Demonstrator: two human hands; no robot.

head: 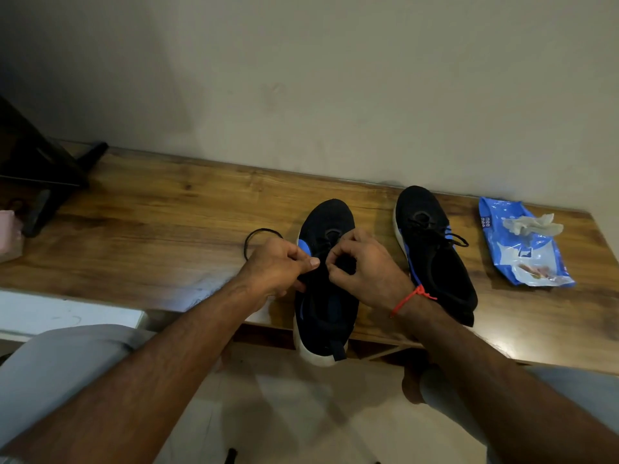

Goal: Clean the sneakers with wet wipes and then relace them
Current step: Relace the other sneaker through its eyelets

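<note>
Two black sneakers with blue accents and white soles sit on a wooden table (140, 229). The left sneaker (326, 309) lies in the middle, its heel hanging over the front edge. My left hand (279, 266) pinches its black lace (258, 233), which loops out to the left on the table. My right hand (363, 266), a red thread on its wrist, pinches the shoe's upper at the eyelets. The right sneaker (432, 249) stands apart to the right, laced.
A blue wet-wipe pack (522, 252) lies at the table's right end with a crumpled used wipe (532, 224) on top. A dark stand (40, 169) occupies the back left. The wall runs right behind the table. My knees are below the front edge.
</note>
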